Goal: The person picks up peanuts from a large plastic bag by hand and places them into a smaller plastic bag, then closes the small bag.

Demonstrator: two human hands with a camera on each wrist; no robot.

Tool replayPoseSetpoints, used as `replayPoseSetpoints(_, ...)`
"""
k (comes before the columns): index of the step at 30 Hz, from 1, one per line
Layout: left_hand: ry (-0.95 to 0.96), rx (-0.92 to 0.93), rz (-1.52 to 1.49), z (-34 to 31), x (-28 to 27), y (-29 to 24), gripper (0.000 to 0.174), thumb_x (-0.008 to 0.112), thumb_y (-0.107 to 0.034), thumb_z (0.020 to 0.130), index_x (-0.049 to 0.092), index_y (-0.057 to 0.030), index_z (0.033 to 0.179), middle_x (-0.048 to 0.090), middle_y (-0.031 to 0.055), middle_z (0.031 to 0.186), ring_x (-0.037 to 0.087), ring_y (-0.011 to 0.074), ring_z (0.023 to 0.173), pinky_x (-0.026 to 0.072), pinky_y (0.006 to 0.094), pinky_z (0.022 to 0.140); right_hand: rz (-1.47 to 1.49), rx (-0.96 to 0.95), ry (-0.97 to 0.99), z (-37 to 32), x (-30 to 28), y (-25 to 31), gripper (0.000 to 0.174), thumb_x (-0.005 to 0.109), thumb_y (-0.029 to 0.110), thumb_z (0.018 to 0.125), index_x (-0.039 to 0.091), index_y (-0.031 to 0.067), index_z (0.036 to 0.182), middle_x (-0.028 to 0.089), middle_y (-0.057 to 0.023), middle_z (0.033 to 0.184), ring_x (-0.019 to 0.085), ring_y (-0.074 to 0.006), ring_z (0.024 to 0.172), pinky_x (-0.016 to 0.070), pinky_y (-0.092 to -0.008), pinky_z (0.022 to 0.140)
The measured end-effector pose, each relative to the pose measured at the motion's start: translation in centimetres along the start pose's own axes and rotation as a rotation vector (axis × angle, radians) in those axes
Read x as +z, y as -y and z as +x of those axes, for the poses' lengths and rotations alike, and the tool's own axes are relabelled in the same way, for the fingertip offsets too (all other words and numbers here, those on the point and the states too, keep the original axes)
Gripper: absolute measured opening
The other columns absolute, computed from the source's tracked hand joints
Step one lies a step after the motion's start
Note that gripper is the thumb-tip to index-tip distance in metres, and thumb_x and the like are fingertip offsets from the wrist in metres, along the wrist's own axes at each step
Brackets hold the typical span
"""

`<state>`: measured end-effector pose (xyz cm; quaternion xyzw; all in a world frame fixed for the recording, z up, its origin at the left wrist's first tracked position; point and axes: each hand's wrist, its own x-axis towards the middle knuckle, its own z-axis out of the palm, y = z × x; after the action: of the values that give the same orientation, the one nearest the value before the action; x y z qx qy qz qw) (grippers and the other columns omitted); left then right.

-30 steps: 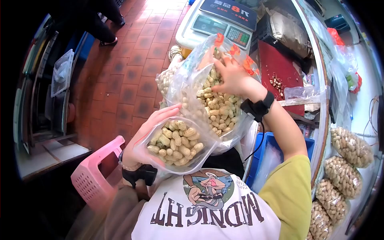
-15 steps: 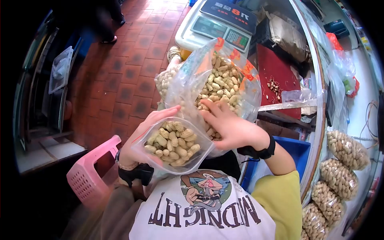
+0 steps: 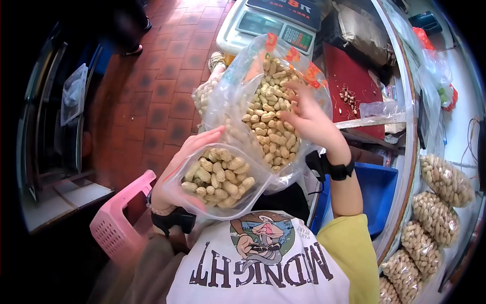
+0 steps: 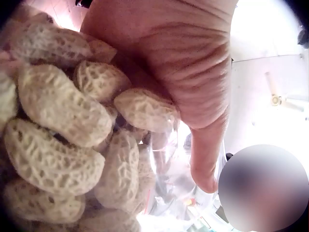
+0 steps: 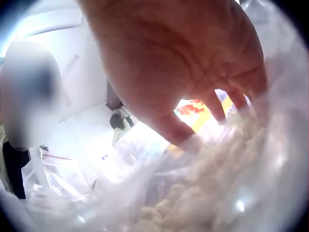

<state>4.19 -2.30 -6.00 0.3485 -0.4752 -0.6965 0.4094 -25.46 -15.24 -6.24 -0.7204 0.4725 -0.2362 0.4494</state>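
A small clear zip bag [image 3: 258, 195] full of unshelled peanuts [image 3: 217, 175] stands with its mouth spread before the person's chest. The left hand [image 3: 174, 164] holds it from the side, its fingers stretched along the far wall; the left wrist view shows peanuts [image 4: 63, 106] pressed up close beside the palm. Just beyond is a large clear plastic bag [image 3: 223, 109] with orange print, its mouth wide and peanuts [image 3: 268, 121] heaped inside. Over that heap the right hand [image 3: 316, 124] reaches in with spread fingers, the fingertips right at the peanuts. No peanut shows in its grasp.
A digital scale [image 3: 230, 35] stands beyond the large bag. Filled peanut bags [image 3: 435, 218] line the right side, near a blue bin [image 3: 377, 197]. To the left is a pink stool [image 3: 114, 228]. Peanut scraps [image 3: 349, 99] lie on a red surface [image 3: 336, 66].
The right hand came back from the large bag's far part to the zip bag's rim, then moved out again over the heap. The left hand has kept its hold on the zip bag.
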Motion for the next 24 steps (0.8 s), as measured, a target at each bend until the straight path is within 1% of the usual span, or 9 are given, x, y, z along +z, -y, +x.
replayPoseSetpoints(1, -0.001, -0.001, -0.001, 0.0, 0.1, 0.0, 0.122, 0.093, -0.05, 0.05, 0.038, 0.004, 0.144, 0.036, 0.0178, 0.15, 0.036, 0.0267, 0.138, 0.0293, 0.0395, 0.113, -0.116, -0.079, 0.069, 0.4, 0.4, -0.4, 0.058, 0.066, 0.018, 0.085, 0.041, 0.0007, 0.134, 0.043, -0.021, 0.134, 0.046, -0.0367, 0.126, 0.0375, -0.0431, 0.106)
replayPoseSetpoints(2, -0.003, -0.001, -0.002, 0.1, 0.2, 0.1, 0.122, 0.093, -0.05, 0.049, 0.038, 0.0038, 0.144, 0.036, 0.0179, 0.15, 0.036, 0.0268, 0.138, 0.0292, 0.0396, 0.113, -0.245, -0.156, 0.172, 0.9, 0.9, -0.5, 0.062, 0.067, 0.025, 0.083, 0.042, 0.0, 0.133, 0.041, -0.0224, 0.135, 0.04, -0.0405, 0.13, 0.0344, -0.0451, 0.108)
replayPoseSetpoints(3, -0.006, -0.001, -0.002, 0.0, 0.1, 0.1, 0.122, 0.093, -0.05, 0.049, 0.038, 0.0037, 0.144, 0.036, 0.0179, 0.15, 0.036, 0.0269, 0.138, 0.029, 0.0396, 0.113, -0.245, -0.154, 0.17, 0.8, 2.3, -0.4, 0.062, 0.067, 0.025, 0.083, 0.042, 0.0, 0.133, 0.041, -0.0224, 0.135, 0.04, -0.0405, 0.13, 0.0344, -0.0451, 0.108)
replayPoseSetpoints(5, -0.011, 0.0, -0.004, 0.0, 0.0, 0.1, 0.123, 0.093, -0.05, 0.048, 0.037, 0.0034, 0.144, 0.036, 0.0179, 0.15, 0.035, 0.027, 0.138, 0.0288, 0.0398, 0.113, -0.709, -0.282, 0.152, -0.5, 4.9, -0.1, 0.066, 0.068, 0.031, 0.08, 0.042, 0.0007, 0.133, 0.04, -0.0224, 0.137, 0.033, -0.0421, 0.134, 0.0342, -0.0485, 0.107)
replayPoseSetpoints(9, -0.012, -0.023, -0.022, -0.3, 0.1, -0.1, 0.124, 0.093, -0.049, 0.049, 0.036, 0.0039, 0.144, 0.036, 0.0175, 0.15, 0.035, 0.0262, 0.139, 0.0283, 0.0395, 0.113, -0.63, -0.348, 0.14, -1.8, 4.5, 1.2, 0.062, 0.069, 0.028, 0.078, 0.043, 0.0021, 0.129, 0.042, -0.0215, 0.133, 0.033, -0.0433, 0.132, 0.0325, -0.0485, 0.109)
replayPoseSetpoints(13, -0.001, -0.029, -0.04, -0.4, 0.0, -0.1, 0.123, 0.093, -0.049, 0.049, 0.036, 0.005, 0.144, 0.037, 0.017, 0.149, 0.038, 0.0246, 0.136, 0.031, 0.0383, 0.112, -0.503, -0.316, 0.287, -3.7, 4.3, 1.9, 0.059, 0.066, 0.028, 0.076, 0.047, -0.0012, 0.124, 0.043, -0.0208, 0.133, 0.036, -0.0432, 0.127, 0.0345, -0.0508, 0.104)
replayPoseSetpoints(16, 0.001, -0.041, -0.056, -0.2, 0.4, -0.2, 0.122, 0.094, -0.047, 0.05, 0.036, 0.005, 0.144, 0.04, 0.0158, 0.146, 0.044, 0.0226, 0.131, 0.035, 0.0368, 0.109, -0.559, -0.337, 0.325, -4.4, 4.5, 2.2, 0.061, 0.066, 0.035, 0.077, 0.051, 0.0075, 0.129, 0.042, -0.0222, 0.137, 0.038, -0.0475, 0.127, 0.0319, -0.0551, 0.102)
replayPoseSetpoints(20, -0.039, -0.042, -0.152, -0.3, 1.0, -0.4, 0.119, 0.095, -0.043, 0.049, 0.038, 0.0043, 0.143, 0.045, 0.013, 0.139, 0.048, 0.0207, 0.126, 0.0383, 0.0349, 0.106, -0.536, -0.362, 0.232, -4.2, 5.2, 1.7, 0.069, 0.071, 0.04, 0.072, 0.051, 0.0099, 0.13, 0.041, -0.0222, 0.141, 0.037, -0.0486, 0.128, 0.0322, -0.0548, 0.102)
replayPoseSetpoints(24, 0.005, -0.004, -0.09, 0.0, 0.3, 0.0, 0.116, 0.096, -0.042, 0.05, 0.04, 0.0042, 0.141, 0.045, 0.0115, 0.136, 0.049, 0.0204, 0.124, 0.0388, 0.0343, 0.105, -0.696, -0.382, 0.129, -3.2, 6.7, 0.6, 0.079, 0.078, 0.04, 0.062, 0.051, 0.0135, 0.132, 0.042, -0.0225, 0.139, 0.04, -0.0477, 0.125, 0.0347, -0.0543, 0.099)
